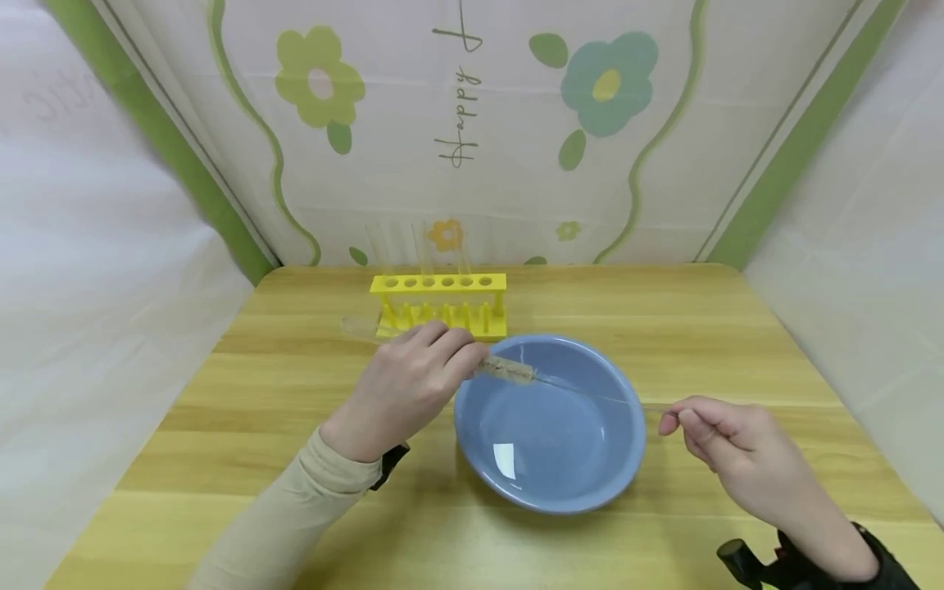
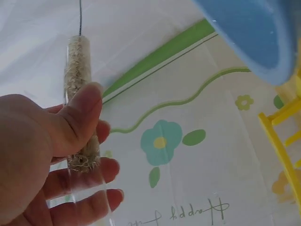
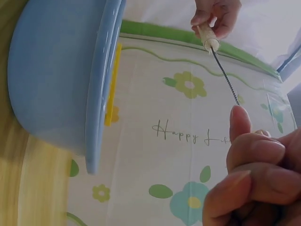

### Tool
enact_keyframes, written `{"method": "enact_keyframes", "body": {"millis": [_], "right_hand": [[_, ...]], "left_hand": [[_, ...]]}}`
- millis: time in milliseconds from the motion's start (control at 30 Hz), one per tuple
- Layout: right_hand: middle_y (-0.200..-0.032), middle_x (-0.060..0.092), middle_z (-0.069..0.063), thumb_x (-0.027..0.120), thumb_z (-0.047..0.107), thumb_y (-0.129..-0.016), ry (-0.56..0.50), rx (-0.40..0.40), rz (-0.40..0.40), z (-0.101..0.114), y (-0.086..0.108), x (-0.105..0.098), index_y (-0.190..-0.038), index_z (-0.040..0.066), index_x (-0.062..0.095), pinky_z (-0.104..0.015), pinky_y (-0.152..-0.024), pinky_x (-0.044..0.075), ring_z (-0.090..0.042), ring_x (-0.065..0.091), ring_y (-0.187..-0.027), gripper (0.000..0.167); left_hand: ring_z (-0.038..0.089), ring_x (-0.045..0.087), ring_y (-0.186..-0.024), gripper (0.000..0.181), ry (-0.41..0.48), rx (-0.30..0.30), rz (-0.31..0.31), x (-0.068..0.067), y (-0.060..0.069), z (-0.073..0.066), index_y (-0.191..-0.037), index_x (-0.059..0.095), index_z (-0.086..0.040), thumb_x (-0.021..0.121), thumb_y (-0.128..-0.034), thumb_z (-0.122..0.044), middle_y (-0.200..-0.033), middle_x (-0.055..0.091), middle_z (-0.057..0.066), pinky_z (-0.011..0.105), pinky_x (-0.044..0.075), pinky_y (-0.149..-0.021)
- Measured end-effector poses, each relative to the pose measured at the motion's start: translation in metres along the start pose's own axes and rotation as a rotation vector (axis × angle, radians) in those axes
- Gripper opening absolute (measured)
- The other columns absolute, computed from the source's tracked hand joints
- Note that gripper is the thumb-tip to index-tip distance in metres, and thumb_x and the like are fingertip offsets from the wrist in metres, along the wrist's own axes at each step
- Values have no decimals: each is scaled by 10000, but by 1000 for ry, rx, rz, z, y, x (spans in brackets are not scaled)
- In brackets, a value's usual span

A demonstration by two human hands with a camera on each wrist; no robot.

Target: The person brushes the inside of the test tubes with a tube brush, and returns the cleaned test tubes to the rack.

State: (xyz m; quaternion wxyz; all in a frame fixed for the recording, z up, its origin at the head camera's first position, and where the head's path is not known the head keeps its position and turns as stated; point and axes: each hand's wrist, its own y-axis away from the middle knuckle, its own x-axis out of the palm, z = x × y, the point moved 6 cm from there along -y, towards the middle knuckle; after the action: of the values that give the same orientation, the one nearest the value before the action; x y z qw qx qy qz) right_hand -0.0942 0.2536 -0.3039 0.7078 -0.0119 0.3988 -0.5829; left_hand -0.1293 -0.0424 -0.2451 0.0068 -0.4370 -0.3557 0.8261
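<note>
My left hand (image 1: 413, 381) holds a clear glass test tube (image 2: 89, 186) tilted above the blue basin's left side, thumb across it and fingers behind. Inside the tube sits the pale bristle head (image 2: 77, 61) of a test tube brush, near its open mouth. The brush's thin twisted wire handle (image 1: 583, 392) runs out over the basin (image 1: 550, 504) to the right. Beyond the right rim, my right hand (image 1: 745, 459) pinches the wire's end between thumb and forefinger, the other fingers curled. The tube's closed end (image 1: 357, 328) shows beyond the left hand.
A yellow test tube rack (image 1: 438, 287) stands behind the basin, to its left, with several upright clear tubes (image 1: 424, 246) in it. Behind the wooden table (image 1: 708, 328) hangs a flower-printed cloth (image 1: 501, 180); white cloth walls flank both sides.
</note>
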Motion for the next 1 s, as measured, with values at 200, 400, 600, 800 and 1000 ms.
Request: {"method": "enact_keyframes", "body": {"millis": [200,400,600,800,1000], "right_hand": [[-613,413,121,573,-175,-897,87,-35,-37,0,-1,0,-908,143,687,-190,-453,332,-20,359,-504,338],[-686,532,167,635,-158,-857,217,-113,-110,4,-5,-4,-889,136,709,-137,-568,395,-13,474,-600,305],[-795,658,163,657,-100,-872,260,-153,-136,9,-5,-2,-886,132,729,-120,-561,408,13,499,-610,243],[-747,623,135,614,85,-978,209,-219,-167,12,-9,4,-862,93,723,-121,-557,410,22,475,-595,160],[-699,544,146,592,104,-992,215,-234,-169,15,-12,8,-861,93,716,-123,-567,407,21,455,-591,181]], "left_hand": [[216,631,-748,159,3,15,24,0,-3,-3,-1015,691,-33,698,-871,33,-895,673,54,302,573,-668],[196,649,-744,187,23,25,64,3,-5,-3,-1022,684,-45,655,-869,58,-894,679,34,281,566,-623],[179,629,-699,208,28,17,91,-2,-7,-1,-1015,671,-51,680,-844,67,-866,662,29,267,543,-578],[182,615,-683,130,-2,-6,80,-8,-8,1,-974,668,-50,667,-881,41,-837,644,28,258,526,-561],[184,614,-675,106,-30,-22,84,-9,-7,1,-958,683,-56,660,-895,26,-820,643,28,260,523,-558]]}}
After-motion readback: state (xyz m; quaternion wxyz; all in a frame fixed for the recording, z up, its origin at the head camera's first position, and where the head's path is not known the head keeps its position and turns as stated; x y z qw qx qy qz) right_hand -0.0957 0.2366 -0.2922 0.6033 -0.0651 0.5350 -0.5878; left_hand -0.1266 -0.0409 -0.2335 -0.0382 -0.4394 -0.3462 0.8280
